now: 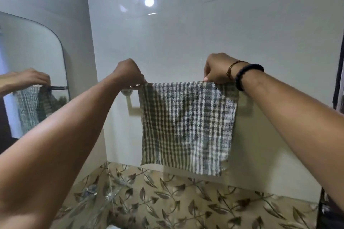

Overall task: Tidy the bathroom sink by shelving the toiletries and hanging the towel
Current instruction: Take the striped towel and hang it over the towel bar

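Note:
A grey-and-white checked towel (186, 126) hangs flat over a metal towel bar (130, 89) fixed to the white wall. My left hand (129, 73) pinches the towel's top left corner at the bar. At the top right corner, my right hand (219, 69) grips the fabric; a dark bracelet and a thin brown band sit on that wrist. The towel covers most of the bar, so only its left end and bracket show. No toiletries or sink are in view.
A rounded mirror (33, 65) on the left wall reflects a hand and the towel. Below the white wall runs a band of leaf-patterned tiles (176, 201). A dark edge (337, 80) stands at the far right.

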The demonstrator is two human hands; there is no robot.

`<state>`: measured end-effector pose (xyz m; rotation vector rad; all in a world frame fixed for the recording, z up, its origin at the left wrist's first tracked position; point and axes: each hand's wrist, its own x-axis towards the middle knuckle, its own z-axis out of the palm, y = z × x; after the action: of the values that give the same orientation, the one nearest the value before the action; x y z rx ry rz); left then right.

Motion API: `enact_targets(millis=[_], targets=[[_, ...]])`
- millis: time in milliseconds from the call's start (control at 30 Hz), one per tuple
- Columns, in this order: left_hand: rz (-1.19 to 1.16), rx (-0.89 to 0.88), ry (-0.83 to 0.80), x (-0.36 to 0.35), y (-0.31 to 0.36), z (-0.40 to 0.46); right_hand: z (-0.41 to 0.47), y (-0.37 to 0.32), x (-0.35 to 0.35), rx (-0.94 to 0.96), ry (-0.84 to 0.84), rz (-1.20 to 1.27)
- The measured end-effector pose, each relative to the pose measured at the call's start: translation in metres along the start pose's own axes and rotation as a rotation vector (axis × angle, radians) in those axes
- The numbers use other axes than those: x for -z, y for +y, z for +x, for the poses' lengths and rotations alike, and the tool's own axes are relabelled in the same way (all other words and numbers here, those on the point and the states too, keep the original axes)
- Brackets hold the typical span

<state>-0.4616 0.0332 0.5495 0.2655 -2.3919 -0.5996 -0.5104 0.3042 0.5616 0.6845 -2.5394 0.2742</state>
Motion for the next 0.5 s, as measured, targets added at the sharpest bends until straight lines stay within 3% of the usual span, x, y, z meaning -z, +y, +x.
enact_targets(millis=[200, 367, 500], targets=[[0.113, 0.034, 0.095, -0.004, -0.016, 0.003, 0.002, 0.006, -0.008, -0.025, 0.032, -0.029], [0.016, 0.022, 0.182, -0.006, -0.032, 0.009, 0.002, 0.007, -0.005, -0.011, 0.005, 0.014], [-0.049, -0.137, 0.023, -0.003, -0.034, 0.007, -0.002, 0.003, 0.006, 0.029, -0.052, 0.133]])
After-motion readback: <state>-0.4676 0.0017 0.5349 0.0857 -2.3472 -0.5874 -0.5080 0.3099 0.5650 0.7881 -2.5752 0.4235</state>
